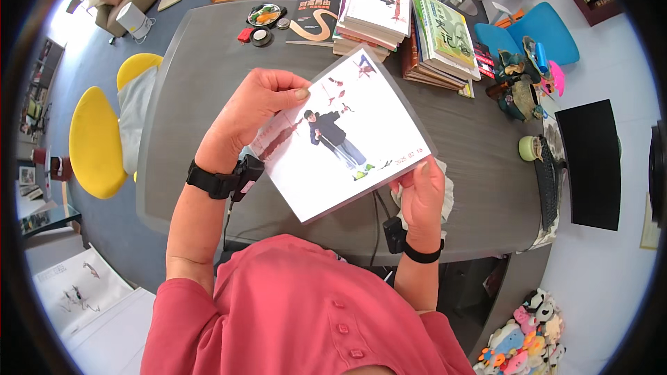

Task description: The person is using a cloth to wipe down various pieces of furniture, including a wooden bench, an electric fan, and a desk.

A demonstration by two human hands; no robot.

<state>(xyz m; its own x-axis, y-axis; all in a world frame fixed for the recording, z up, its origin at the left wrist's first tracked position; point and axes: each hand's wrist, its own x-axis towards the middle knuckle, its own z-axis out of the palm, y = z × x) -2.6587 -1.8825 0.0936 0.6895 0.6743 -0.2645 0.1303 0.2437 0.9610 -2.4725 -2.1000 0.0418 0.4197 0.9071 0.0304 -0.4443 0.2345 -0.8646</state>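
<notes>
A laminated photo sheet (383,130) is held tilted above the grey desk (203,78). It shows a standing person on a white ground and bears printed writing. My left hand (260,99) pinches its upper left edge, thumb on top. At the lower right corner my right hand (422,192) grips it between thumb and fingers. Below the right hand, a crumpled white cloth (448,195) lies partly hidden on the desk. Both wrists wear black straps with small black devices, and cables hang near them.
Beyond the sheet stand a book stack (372,15) and another book stack (443,41). Left of them lie a dark book (312,21) and a round ink pad (260,36). To the right are a monitor (589,164), a keyboard (546,182) and a green pot (529,148).
</notes>
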